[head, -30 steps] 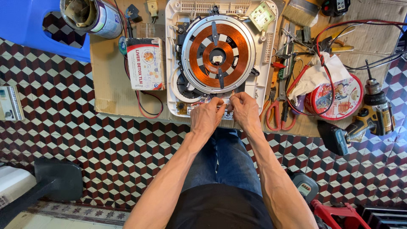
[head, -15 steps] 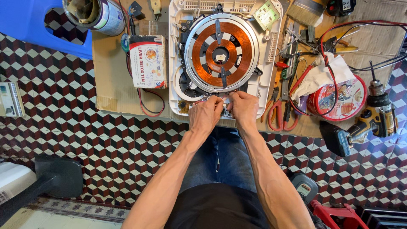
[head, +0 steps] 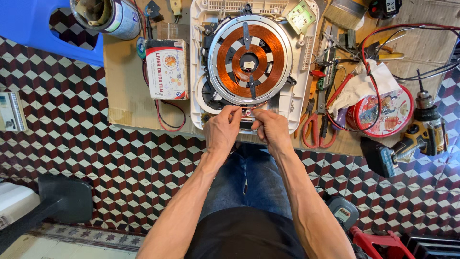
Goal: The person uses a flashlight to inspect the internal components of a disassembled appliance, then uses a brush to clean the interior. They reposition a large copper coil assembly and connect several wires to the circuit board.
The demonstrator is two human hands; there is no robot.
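Opened white cooker base (head: 297,103) flat on the table (head: 127,96), close to the near edge, about midway along it. Round copper coil (head: 250,58) exposed on top, ringed by a grey frame. Left hand (head: 223,130) and right hand (head: 272,130) side by side at the cooker's near rim, fingertips pinched together on thin wires (head: 249,111) just below the coil; what lies under the fingers too small to make out. Small white and red box (head: 167,68) just left of the cooker, red and black cable (head: 165,115) looping beside it. Tin can (head: 108,15) at the far left corner. Red-handled pliers (head: 316,124) just right of the cooker, near the table's front edge. Round red tin (head: 383,112) with crumpled white paper (head: 359,86) further right. Yellow and black cordless drill (head: 417,132) at the right edge.
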